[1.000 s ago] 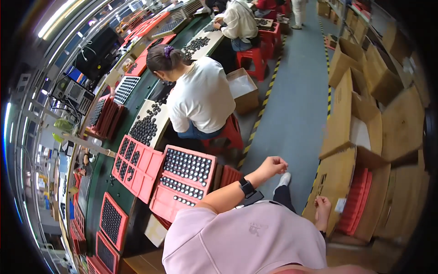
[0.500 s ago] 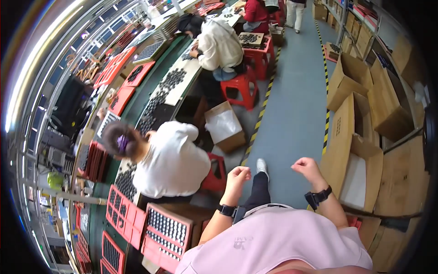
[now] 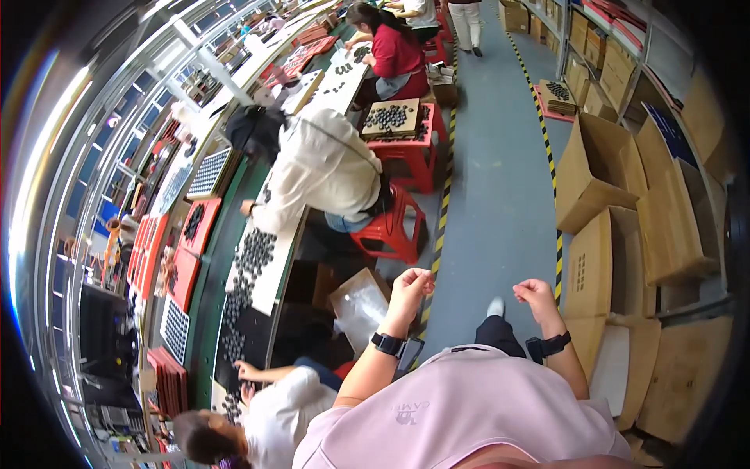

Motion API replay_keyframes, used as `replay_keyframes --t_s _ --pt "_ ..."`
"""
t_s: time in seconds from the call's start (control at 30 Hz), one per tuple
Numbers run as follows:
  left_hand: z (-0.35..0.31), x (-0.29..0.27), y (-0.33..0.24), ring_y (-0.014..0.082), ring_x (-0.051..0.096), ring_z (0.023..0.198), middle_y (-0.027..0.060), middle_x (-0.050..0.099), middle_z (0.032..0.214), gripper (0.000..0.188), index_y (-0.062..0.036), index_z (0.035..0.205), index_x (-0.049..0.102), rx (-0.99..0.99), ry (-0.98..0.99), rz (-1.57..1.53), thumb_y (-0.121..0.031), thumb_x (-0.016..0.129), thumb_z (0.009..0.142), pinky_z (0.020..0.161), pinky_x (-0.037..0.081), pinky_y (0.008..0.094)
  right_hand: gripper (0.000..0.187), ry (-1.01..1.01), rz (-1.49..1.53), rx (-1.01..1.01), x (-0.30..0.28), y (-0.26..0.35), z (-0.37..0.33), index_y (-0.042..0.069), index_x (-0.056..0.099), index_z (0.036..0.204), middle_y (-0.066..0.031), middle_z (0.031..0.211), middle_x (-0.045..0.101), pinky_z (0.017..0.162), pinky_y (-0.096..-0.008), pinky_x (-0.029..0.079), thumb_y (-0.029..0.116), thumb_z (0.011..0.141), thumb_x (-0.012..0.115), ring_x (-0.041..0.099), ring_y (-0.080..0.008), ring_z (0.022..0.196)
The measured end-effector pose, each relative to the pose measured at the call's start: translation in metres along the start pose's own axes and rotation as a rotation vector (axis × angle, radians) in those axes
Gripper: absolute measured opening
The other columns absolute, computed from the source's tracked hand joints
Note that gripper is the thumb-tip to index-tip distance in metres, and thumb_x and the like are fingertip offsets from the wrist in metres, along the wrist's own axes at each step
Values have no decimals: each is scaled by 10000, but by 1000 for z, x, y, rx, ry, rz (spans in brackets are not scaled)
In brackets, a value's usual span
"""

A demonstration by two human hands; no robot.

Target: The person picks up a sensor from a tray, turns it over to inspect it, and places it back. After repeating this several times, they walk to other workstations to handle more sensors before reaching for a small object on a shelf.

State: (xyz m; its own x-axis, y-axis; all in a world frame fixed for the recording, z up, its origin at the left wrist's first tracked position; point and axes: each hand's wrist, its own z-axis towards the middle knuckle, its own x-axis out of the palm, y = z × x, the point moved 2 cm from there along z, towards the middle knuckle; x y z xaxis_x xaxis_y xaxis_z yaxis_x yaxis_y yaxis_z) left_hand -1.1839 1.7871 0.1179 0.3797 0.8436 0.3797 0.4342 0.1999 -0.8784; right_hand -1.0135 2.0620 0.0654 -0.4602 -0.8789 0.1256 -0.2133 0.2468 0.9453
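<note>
My left hand point(image 3: 412, 291) is raised in front of me over the aisle, its fingers curled in with nothing visible in them. Level with it on the other side, my right hand point(image 3: 536, 295) is also closed, thumb against the fingers, and no object shows there. The two hands are well apart and touch nothing. Each wrist wears a black strap point(image 3: 388, 342) with a small box on it. Nearest to my right hand are the open cardboard boxes point(image 3: 587, 266); left of my left hand stands a carton point(image 3: 361, 301) with clear plastic inside.
Along the left runs a green conveyor line point(image 3: 205, 313) with many small dark round parts point(image 3: 251, 258) and red trays point(image 3: 195, 227). Several people sit working there, one on a red stool point(image 3: 394, 227). Yellow-black tape point(image 3: 548, 148) borders the grey aisle floor point(image 3: 492, 156); shelves with cartons line the right.
I have moved forward along the aisle. The seated workers and stools now appear nearer and lower in view, and a different foot shows. Both hands stay closed.
</note>
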Motion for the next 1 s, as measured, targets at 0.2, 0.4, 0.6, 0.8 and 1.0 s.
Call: replay_keyframes --t_s 0.2,0.4,0.6,0.8,1.0 --pt "187 20 -1 83 552 666 3 595 746 131 -29 894 609 -1 -82 -27 -157 618 919 624 448 212 132 -25 103 70 -66 31 196 -14 644 832 -41 730 632 606 -231 465 112 849 680 568 -96 645" --pt "327 43 -44 90 545 658 4 586 744 124 -27 901 616 10 -211 -87 -150 625 912 608 434 209 139 160 -62 115 -52 130 394 -12 647 841 -41 733 633 620 -232 472 122 845 684 575 -100 654" --pt "468 31 -96 78 557 665 11 611 768 144 -12 919 627 56 -374 -101 -156 635 910 622 452 208 146 375 -122 111 8 200 573 -12 652 818 -44 742 639 633 -233 479 127 848 684 578 -98 660" --pt "643 2 -146 81 566 664 13 620 778 155 -6 931 631 62 -386 -168 -159 636 910 619 456 205 132 418 -72 80 59 223 731 -8 645 816 -45 741 633 634 -240 480 114 855 671 575 -108 653" --pt "800 -9 -248 81 567 666 13 623 770 162 -3 918 635 141 -369 3 -164 631 910 622 454 206 139 385 3 131 74 274 869 -12 660 827 -50 749 646 626 -233 476 122 862 667 584 -104 656"
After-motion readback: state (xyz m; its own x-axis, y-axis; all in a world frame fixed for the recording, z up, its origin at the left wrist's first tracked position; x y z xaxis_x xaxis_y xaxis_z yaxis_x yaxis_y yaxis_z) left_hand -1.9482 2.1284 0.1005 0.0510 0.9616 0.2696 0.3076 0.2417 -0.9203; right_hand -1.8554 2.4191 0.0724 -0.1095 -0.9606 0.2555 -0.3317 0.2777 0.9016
